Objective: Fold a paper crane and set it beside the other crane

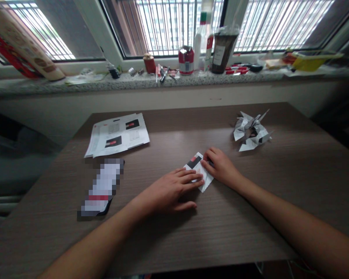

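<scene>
A small folded sheet of printed paper [203,184] lies on the brown table in front of me, with a dark printed block at its far corner. My left hand [174,188] rests flat across its left part, fingers stretched out and thumb apart on the table side. At the paper's right edge, my right hand [220,166] has its fingers curled together, thumb against the sheet. Whether the right fingertips pinch the edge or only press on it is partly hidden.
Left of my hands lie a phone [103,188] with a blurred screen and a stack of printed sheets [119,133]. Folded paper pieces [251,131] sit in a cluster at the back right. The windowsill holds a red can [186,60], a dark drink cup [223,50] and a bottle [199,44].
</scene>
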